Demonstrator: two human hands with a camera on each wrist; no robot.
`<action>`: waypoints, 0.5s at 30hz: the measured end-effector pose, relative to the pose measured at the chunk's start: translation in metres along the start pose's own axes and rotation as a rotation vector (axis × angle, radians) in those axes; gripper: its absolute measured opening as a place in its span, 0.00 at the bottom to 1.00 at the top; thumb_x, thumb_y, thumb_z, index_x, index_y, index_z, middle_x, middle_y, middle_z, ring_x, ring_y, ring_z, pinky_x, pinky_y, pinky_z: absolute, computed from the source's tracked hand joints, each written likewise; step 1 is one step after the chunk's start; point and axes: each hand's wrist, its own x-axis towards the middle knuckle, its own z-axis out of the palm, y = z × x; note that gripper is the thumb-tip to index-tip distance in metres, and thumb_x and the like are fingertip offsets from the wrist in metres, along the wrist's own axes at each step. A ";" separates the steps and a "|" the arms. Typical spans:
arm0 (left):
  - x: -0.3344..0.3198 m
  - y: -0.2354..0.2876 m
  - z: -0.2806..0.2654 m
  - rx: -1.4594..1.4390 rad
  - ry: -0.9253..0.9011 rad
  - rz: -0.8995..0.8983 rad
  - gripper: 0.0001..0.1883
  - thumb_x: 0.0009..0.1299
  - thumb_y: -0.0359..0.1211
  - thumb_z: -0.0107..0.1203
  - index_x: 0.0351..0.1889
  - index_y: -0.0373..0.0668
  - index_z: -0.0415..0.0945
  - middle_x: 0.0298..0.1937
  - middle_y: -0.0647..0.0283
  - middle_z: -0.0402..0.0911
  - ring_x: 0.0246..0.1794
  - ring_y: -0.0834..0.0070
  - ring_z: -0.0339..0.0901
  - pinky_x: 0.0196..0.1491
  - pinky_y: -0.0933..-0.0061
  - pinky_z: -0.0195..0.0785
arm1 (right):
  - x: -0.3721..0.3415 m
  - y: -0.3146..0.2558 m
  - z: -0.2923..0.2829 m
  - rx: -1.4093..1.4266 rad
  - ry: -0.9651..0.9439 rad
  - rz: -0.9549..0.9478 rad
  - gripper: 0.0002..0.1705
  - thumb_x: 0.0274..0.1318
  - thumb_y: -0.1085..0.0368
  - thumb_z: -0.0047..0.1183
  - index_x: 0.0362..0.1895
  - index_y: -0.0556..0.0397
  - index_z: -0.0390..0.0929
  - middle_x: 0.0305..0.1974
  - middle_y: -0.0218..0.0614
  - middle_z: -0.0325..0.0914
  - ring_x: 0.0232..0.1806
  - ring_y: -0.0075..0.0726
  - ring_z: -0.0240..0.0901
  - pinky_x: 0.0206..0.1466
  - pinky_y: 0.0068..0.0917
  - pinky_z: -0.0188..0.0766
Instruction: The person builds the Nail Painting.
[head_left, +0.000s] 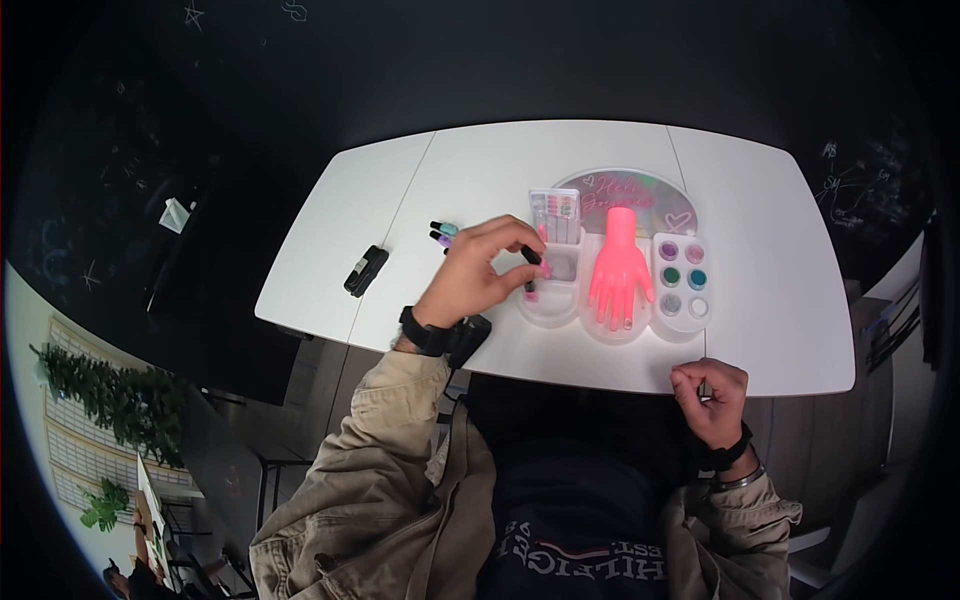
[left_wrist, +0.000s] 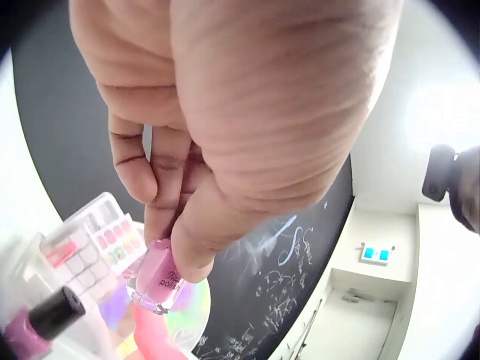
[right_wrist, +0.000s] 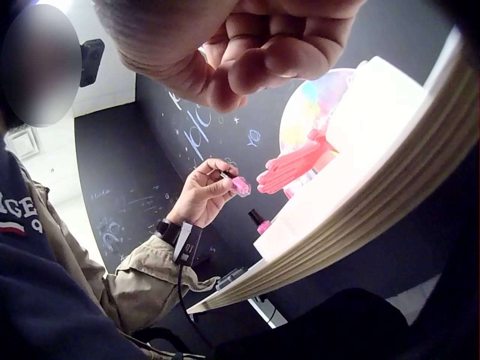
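My left hand point(head_left: 478, 272) pinches a small pink nail polish bottle point(left_wrist: 160, 279) between thumb and fingers, above the left part of a clear-and-white nail kit stand. A second polish bottle point(left_wrist: 43, 324), pink with a black cap, stands below it in the kit's left tray point(head_left: 553, 313). Beside the held bottle, a bright pink practice hand point(head_left: 621, 268) lies fingers toward me in the middle of the stand. My right hand point(head_left: 713, 398) hovers at the table's front edge with loosely curled fingers and nothing visible in them.
Six round pots in a white holder point(head_left: 682, 322) sit right of the practice hand. A clear case of nail pieces point(head_left: 555, 214) stands upright behind the left tray. Several polish bottles point(head_left: 443, 231) and a black case point(head_left: 367, 271) lie farther left on the white table point(head_left: 770, 250).
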 end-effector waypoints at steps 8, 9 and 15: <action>-0.004 -0.005 0.021 0.054 -0.209 -0.099 0.15 0.65 0.23 0.75 0.48 0.40 0.85 0.48 0.58 0.89 0.49 0.60 0.89 0.53 0.64 0.82 | 0.001 0.000 -0.001 -0.003 0.004 -0.012 0.03 0.62 0.74 0.72 0.35 0.57 0.89 0.20 0.30 0.76 0.19 0.25 0.72 0.27 0.25 0.66; -0.005 -0.006 0.022 0.059 -0.211 -0.099 0.15 0.65 0.24 0.75 0.48 0.40 0.85 0.48 0.57 0.89 0.49 0.59 0.89 0.53 0.63 0.82 | 0.000 0.000 0.000 0.001 0.006 -0.007 0.03 0.62 0.74 0.72 0.35 0.57 0.89 0.20 0.30 0.76 0.19 0.25 0.72 0.27 0.25 0.66; -0.007 -0.012 0.025 0.082 -0.223 -0.095 0.15 0.66 0.24 0.74 0.49 0.40 0.85 0.48 0.55 0.89 0.47 0.56 0.88 0.51 0.61 0.82 | 0.000 0.000 0.000 0.007 0.009 -0.001 0.03 0.62 0.74 0.72 0.35 0.57 0.89 0.20 0.30 0.77 0.19 0.24 0.72 0.27 0.25 0.66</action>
